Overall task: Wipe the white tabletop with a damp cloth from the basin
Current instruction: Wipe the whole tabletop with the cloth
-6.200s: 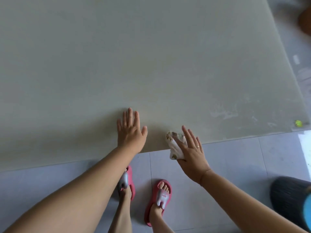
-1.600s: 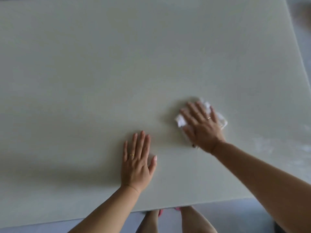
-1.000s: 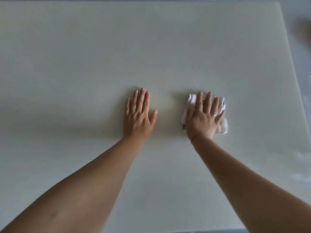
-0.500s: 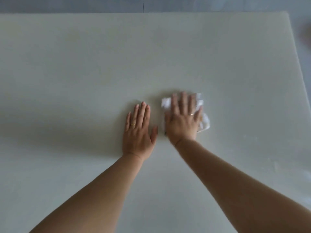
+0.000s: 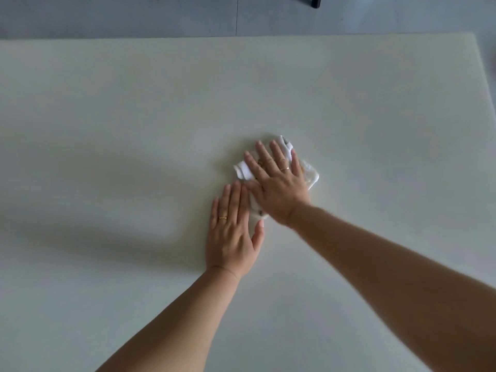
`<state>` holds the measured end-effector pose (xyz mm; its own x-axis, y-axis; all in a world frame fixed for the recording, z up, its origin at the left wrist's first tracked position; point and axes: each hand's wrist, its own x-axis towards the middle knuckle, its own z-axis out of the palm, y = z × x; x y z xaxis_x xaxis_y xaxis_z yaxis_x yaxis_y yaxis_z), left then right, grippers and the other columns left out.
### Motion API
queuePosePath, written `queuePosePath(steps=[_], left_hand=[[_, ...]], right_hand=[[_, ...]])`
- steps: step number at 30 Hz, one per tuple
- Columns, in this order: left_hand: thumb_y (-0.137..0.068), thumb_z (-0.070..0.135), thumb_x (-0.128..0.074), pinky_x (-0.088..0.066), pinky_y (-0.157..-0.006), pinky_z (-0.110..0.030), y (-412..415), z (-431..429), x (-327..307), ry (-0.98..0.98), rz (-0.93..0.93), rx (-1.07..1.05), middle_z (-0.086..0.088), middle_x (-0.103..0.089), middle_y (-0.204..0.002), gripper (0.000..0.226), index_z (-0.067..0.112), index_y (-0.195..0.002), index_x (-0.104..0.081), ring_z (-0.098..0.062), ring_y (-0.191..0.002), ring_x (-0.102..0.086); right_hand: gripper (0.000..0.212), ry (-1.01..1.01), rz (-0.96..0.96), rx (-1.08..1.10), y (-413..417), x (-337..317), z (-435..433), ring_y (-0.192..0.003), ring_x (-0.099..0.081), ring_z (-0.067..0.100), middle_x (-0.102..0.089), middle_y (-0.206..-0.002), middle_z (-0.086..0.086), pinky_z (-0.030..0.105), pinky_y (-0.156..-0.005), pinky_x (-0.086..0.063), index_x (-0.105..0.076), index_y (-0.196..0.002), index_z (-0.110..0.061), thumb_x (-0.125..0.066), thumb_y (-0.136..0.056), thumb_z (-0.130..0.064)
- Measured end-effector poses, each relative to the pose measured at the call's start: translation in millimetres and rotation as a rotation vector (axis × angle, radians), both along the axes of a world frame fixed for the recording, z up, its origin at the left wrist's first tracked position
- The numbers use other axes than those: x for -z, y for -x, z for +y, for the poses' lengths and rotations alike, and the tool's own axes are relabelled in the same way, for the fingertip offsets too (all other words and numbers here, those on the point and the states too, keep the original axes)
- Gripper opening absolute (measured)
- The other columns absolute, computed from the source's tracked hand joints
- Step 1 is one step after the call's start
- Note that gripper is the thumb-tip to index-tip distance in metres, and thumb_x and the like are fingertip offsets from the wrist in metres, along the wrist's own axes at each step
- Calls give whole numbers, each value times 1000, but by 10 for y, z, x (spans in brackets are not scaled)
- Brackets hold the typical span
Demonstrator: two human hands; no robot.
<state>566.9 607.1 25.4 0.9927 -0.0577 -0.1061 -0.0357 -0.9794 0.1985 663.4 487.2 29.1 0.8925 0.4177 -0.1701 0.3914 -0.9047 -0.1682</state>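
Note:
The white tabletop [image 5: 107, 124] fills most of the head view. A crumpled white cloth [image 5: 311, 175] with small brownish marks lies near its middle. My right hand [image 5: 279, 183] presses flat on the cloth with fingers spread, covering most of it; cloth edges show at the left, the top and the right. My left hand [image 5: 230, 234] rests flat on the table just in front and to the left, palm down, holding nothing. Its fingertips touch the right hand's thumb side, and its thumb lies against the cloth's near corner. The basin is out of sight.
The table's far edge [image 5: 241, 37] runs across the top, and its right edge [image 5: 483, 76] slants down the right side. Grey tiled floor [image 5: 107, 17] lies beyond. Two dark furniture legs [image 5: 315, 1] stand on the floor at the top.
My right hand has slid the cloth leftward until it meets my left hand's fingers. The left hand has stayed flat in place. More floor shows beyond the far edge.

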Motion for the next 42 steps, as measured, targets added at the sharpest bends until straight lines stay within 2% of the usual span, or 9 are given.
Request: queuePosePath(steps=[2,7,9,13,20,26,32,38,42], left_hand=[[-91,44,-37,-18,-117,-44,6,2,10,1,-7,1,-13,-24,-155,70,4,-147,-27,-27,-144,-22],[-90,43,-37,-19,-116,-44,2,2,18,15,-7,-6,-12,-23,-156,70,4,-147,-26,-27,-145,-20],[-90,43,-37,-20,-115,-44,6,1,13,27,-3,-10,-13,-25,-155,70,4,-147,-28,-27,-144,-23],[-90,43,-38,-21,-115,-46,-39,15,-11,49,-5,4,-14,-25,-155,69,3,-146,-29,-29,-143,-25],[-92,43,-31,-11,-118,-42,-950,6,-78,50,-80,31,-15,-25,-155,68,3,-147,-28,-28,-144,-21],[-94,39,-22,-2,-119,-39,-1632,-9,31,-9,-58,-97,-11,-14,-159,65,7,-150,-17,-24,-147,-10],[-89,46,-16,-4,-119,-38,-1651,-20,67,-15,-46,-101,-9,-12,-159,72,7,-150,-16,-23,-147,-9],[-91,47,-24,-8,-119,-40,-1641,-20,26,15,-47,-93,-11,-19,-158,72,5,-149,-22,-25,-147,-14],[-88,46,-28,-12,-118,-41,-1645,-28,21,16,-40,-104,-11,-21,-157,72,5,-148,-24,-25,-146,-17]], right_hand=[[53,-1,-41,-2,-276,14,-378,-146,-8,24,-19,-158,0,50,-115,-4,-24,-147,-32,-31,-97,-47],[55,-11,-8,785,-640,22,-527,-146,4,25,-5,-160,1,54,-115,6,-14,-149,-32,-22,-97,-47],[56,-22,-3,677,-536,15,-123,-146,7,29,-3,-160,3,55,-113,10,-12,-150,-30,-22,-97,-45],[55,-12,14,36,-573,-36,-221,-147,3,22,-7,-160,-3,49,-116,7,-13,-149,-35,-22,-97,-50],[56,-16,0,823,-1092,16,-530,-146,5,27,-3,-160,2,53,-115,9,-13,-150,-31,-22,-97,-45],[53,-11,-45,62,-1143,25,-484,-147,-2,21,-11,-159,-3,47,-115,2,-16,-149,-33,-23,-98,-47],[54,-9,-9,802,-1619,54,-594,-146,7,24,-1,-160,-1,51,-114,10,-10,-149,-32,-18,-97,-45],[55,-9,-10,40,-1544,13,-282,-146,2,21,-6,-160,-3,47,-115,5,-12,-149,-34,-23,-97,-48],[54,-32,11,519,-2010,9,-906,-146,2,20,-6,-160,-3,49,-117,4,-14,-149,-33,-22,-97,-46]])
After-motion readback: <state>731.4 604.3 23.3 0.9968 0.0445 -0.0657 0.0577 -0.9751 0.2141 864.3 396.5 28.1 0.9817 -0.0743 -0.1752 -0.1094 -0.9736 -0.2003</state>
